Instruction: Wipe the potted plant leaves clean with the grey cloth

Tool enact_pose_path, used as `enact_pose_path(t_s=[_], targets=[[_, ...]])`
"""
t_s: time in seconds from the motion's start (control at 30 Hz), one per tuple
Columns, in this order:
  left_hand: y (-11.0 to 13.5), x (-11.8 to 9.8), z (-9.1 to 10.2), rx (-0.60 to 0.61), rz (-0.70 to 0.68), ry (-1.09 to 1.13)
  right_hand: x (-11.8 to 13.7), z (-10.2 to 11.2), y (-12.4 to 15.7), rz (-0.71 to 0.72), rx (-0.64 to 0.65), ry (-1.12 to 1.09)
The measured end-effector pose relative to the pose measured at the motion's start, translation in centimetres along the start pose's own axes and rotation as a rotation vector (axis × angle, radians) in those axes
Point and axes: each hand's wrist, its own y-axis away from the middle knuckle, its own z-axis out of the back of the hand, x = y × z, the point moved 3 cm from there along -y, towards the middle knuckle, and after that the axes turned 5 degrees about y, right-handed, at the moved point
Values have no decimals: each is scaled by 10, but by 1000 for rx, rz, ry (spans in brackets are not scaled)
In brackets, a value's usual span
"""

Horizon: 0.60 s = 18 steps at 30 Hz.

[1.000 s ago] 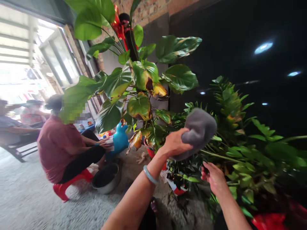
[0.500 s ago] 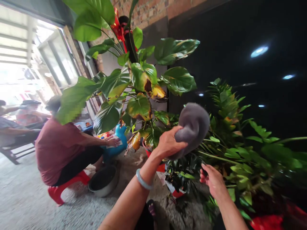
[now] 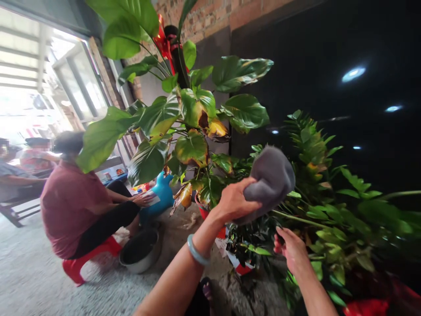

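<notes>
A left hand (image 3: 237, 199) clasped a bunched, fuzzy grey cloth (image 3: 271, 177) by its near edge, apparently so its bulk stayed free, above the rim of a white-and-red pot (image 3: 244, 268); the right hand (image 3: 292, 250) hung half-curled, its hold unclear

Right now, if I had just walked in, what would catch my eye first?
Probably the tall leafy plant in the middle, some leaves yellowed and browned, with a red ribbon near its top. Below and to the right, the left hand grips a gray cloth. At left, a person sits on a red stool.
</notes>
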Motion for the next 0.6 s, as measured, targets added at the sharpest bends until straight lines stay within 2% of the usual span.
enact_pose_path(t_s=[0.07, 0.1, 0.17, 0.23, 0.33, 0.37, 0.43, 0.5, 0.6], targets=[[8, 21, -20, 241, 92, -210, -1, 2, 1, -30, -7, 9], [16, 31, -23, 341, 129, -289, -1, 3, 1, -47, -12, 15], [31, 41, -16, 438, 169, -335, 0, 6, 3, -64, -11, 25], [38, 35, 5, 361, 172, -264, 0, 7, 3, -62, -4, 26], [28, 9, 33, 63, 109, -75, 0, 5, 2, -44, 6, 19], [21, 1, 35, -22, 78, -18, 0, 4, 2, -38, 7, 16], [8, -5, 26, -82, 34, 25, 0, 1, 2, -26, 6, 9], [2, 2, 5, 36, 47, -80, 1, -1, 2, -24, 9, 0], [15, 26, -19, 357, 119, -309, 1, 1, 2, -42, 10, 3]])
